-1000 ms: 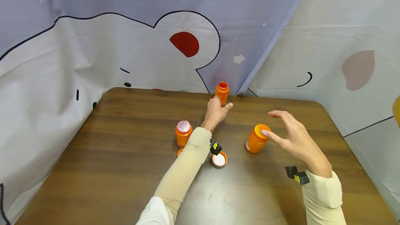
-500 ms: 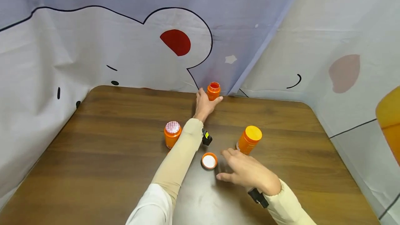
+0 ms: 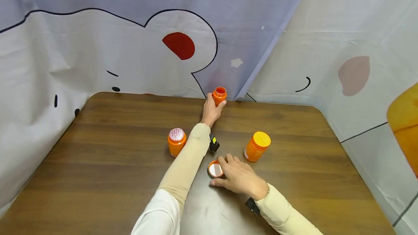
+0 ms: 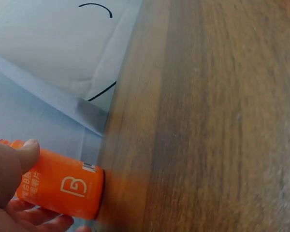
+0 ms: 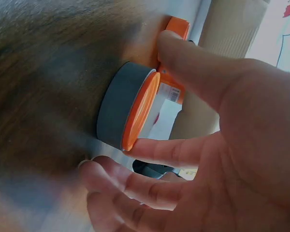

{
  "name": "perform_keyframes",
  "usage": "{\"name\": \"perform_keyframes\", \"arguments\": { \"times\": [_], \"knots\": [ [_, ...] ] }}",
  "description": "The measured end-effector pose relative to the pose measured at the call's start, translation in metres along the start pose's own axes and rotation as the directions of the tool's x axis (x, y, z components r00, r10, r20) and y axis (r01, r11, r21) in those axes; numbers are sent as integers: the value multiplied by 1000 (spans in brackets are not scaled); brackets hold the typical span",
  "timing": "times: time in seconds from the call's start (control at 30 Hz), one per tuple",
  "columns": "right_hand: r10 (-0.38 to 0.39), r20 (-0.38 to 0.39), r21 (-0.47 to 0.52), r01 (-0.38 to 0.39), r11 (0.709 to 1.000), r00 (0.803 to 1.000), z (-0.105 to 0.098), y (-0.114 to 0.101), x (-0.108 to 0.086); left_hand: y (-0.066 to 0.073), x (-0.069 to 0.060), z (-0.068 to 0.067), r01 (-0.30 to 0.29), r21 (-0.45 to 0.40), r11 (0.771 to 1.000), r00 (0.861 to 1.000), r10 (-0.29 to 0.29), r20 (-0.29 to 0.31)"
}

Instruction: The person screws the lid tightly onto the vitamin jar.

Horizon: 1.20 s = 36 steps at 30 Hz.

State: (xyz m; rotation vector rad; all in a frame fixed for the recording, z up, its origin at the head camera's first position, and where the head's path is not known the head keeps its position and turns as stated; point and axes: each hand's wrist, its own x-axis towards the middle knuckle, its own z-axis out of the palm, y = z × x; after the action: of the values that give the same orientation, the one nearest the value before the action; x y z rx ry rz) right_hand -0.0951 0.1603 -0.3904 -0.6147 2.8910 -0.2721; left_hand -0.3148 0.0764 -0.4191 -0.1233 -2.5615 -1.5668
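Note:
My left hand [image 3: 211, 111] grips an uncapped orange bottle [image 3: 219, 95] at the far edge of the table; in the left wrist view the thumb and fingers lie around its upper part. Nearer the middle, a dark lid [image 3: 214, 170] with an orange rim and white inside lies upturned. My right hand [image 3: 240, 177] surrounds the lid's right side with fingers spread. In the right wrist view, the index fingertip is at the lid's rim [image 5: 144, 108], and whether it touches cannot be told; the thumb is apart from it.
An orange bottle [image 3: 176, 143] with a printed foil seal stands left of my left forearm. Another orange bottle [image 3: 257, 147] with a yellow top stands right of the lid. A patterned curtain [image 3: 130, 53] hangs behind the table [image 3: 98, 191].
My right hand has come left from beside the yellow-topped bottle down to the upturned lid. My left hand has closed around the uncapped bottle. The head view has shifted slightly.

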Motion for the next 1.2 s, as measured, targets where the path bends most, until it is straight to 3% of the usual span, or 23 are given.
{"name": "perform_keyframes", "arguments": {
  "times": [0.4,0.53,0.63,0.87,1.07,1.2],
  "knots": [
    [-33,-62,-30,31,999,998,6,-1,6,7,-10,0,22,74,997,1000,-23,16],
    [-31,-60,42,34,999,998,5,0,5,8,-16,0,20,93,995,999,-24,44],
    [-9,-49,148,16,989,999,0,4,2,10,-22,1,18,111,994,998,-24,55],
    [44,-43,372,-25,928,998,-11,15,-8,11,-39,2,-8,142,990,997,-4,80],
    [15,-70,531,25,847,997,-20,22,-17,12,-54,-6,-19,127,992,993,3,120],
    [-11,-123,576,80,813,992,-27,24,-21,13,-62,-11,-11,110,994,988,-6,153]
  ]
}}
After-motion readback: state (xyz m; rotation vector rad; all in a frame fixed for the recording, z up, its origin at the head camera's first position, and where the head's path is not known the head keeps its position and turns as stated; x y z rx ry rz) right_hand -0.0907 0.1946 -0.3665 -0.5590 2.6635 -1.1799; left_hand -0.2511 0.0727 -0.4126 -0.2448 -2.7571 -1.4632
